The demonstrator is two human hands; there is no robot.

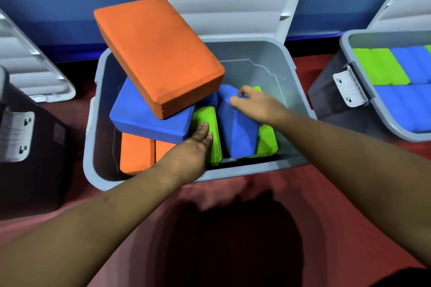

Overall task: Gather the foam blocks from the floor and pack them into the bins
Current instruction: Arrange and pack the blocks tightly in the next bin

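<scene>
**Two hands tidy the blocks in the middle bin**

At the far left sits a dark bin with its lid open. Next comes the grey middle bin. By its left wall a big orange block lies tilted on top of a flat blue block. More orange blocks stand in the near left corner.

The left hand reaches over the near rim with the arm long and straight. Its fingers are flat and rest on a green block, and it grips nothing. Just beside it, the right hand curls its fingers over the top of a standing blue block and holds it. A second green block stands just past that one, toward the right wall. The right bin looks full of neat green and blue rows.

The foam looks light and squishy and not slippery, so it should not break. It seems best to hold a block by its thin sides and then push it down snug
</scene>
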